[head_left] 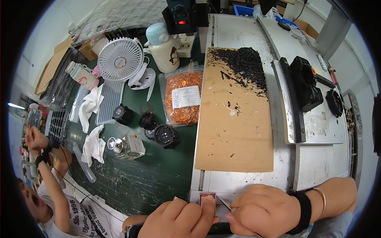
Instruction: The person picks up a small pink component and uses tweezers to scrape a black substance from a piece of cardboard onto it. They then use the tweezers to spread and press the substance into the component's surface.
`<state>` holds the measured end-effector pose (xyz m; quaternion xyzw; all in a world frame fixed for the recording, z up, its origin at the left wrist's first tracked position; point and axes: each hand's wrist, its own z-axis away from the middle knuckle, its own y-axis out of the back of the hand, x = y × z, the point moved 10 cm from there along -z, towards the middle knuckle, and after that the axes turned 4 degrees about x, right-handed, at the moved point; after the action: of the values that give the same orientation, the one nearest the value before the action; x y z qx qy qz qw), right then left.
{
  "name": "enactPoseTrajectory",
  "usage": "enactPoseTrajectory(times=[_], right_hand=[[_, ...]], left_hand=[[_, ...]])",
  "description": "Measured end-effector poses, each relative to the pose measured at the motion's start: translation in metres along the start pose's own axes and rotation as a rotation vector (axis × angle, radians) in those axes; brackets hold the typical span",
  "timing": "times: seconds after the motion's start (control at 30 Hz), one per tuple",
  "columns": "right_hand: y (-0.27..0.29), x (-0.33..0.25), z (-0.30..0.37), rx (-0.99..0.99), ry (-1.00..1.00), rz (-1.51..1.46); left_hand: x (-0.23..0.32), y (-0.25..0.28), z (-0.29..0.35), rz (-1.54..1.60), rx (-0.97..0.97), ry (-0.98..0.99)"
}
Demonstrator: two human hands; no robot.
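At the bench's near edge, my left hand (178,218) is closed, one fingertip pressed on a small reddish-brown rectangular piece (207,195). Just right of it my right hand (264,210) grips a thin pointed metal tool (225,203). Its tip is close to the piece; whether they touch I cannot tell. The tool's other end shows below my hand. Beyond my hands lies a brown cardboard sheet (234,139) with a heap of thin black pieces (246,65) at its far end. A few black bits are scattered lower on the sheet.
On the green table at left are a glass bottle (127,147), black round parts (166,136), a bag of orange pieces (184,83), a white fan (120,59) and a drink bottle (162,47). A black fixture (305,83) stands right. Another person (59,194) is at far left.
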<state>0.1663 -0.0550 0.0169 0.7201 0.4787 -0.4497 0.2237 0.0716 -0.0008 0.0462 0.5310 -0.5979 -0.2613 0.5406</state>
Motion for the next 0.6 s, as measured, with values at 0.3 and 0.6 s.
enactPoseTrajectory(times=[0.3,0.6], right_hand=[[0.009,-0.013,-0.010,0.052,0.046,0.075],[-0.011,-0.006,0.003,-0.141,0.075,0.139]], left_hand=[[0.000,-0.001,0.002,0.000,-0.008,-0.007],[-0.001,0.001,0.000,-0.016,-0.002,0.005]])
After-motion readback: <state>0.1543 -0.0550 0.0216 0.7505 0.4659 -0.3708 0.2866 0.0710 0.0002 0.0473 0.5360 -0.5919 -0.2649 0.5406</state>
